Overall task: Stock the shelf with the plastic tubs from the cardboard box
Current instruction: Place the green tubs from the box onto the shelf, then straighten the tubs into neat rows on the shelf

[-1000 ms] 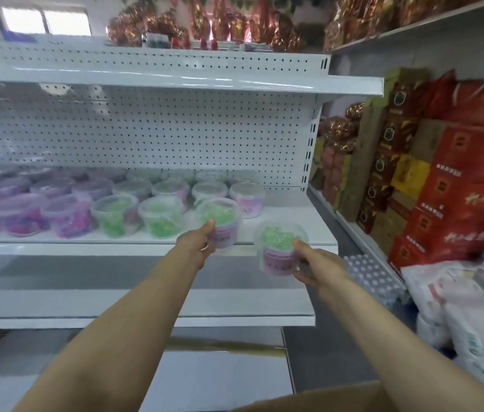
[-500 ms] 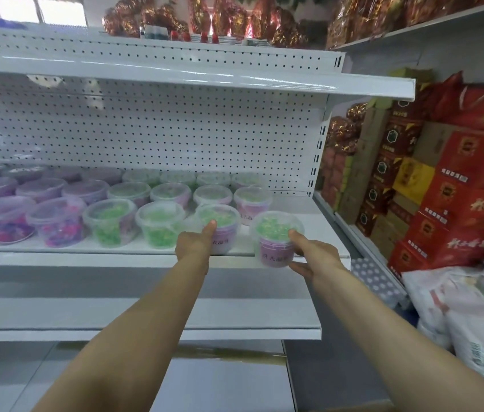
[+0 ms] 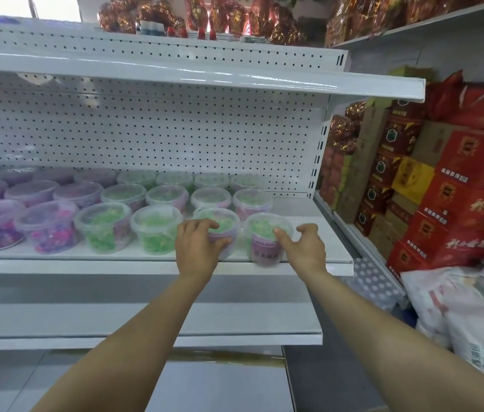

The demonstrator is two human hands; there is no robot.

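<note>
I am standing at a white metal shelf [image 3: 157, 257] in a shop, its pegboard back [image 3: 145, 132] rising behind the goods. Nearest to me, both my forearms are reaching up over a lower shelf board [image 3: 116, 322]. My left hand [image 3: 197, 245] is curling round the left tub [image 3: 220, 230], fingers draped over its lid and thumb pressing its side, so it is grasping that tub. My right hand [image 3: 301, 248] is sitting just beside the right tub [image 3: 266, 237]: the thumb is touching the lid edge, the other fingers are loosely bent and clear of it, so the grip is released. Both tubs are standing upright at the front edge of the shelf, side by side, holding green pieces, pink labels on their sides. Beyond them more rows of tubs [image 3: 133, 203] are running leftward and back, green near me, purple and pink further left. Off to the right, red cartons [image 3: 460, 203] are stacking up against the wall, white sacks [image 3: 472, 322] lying below them.
</note>
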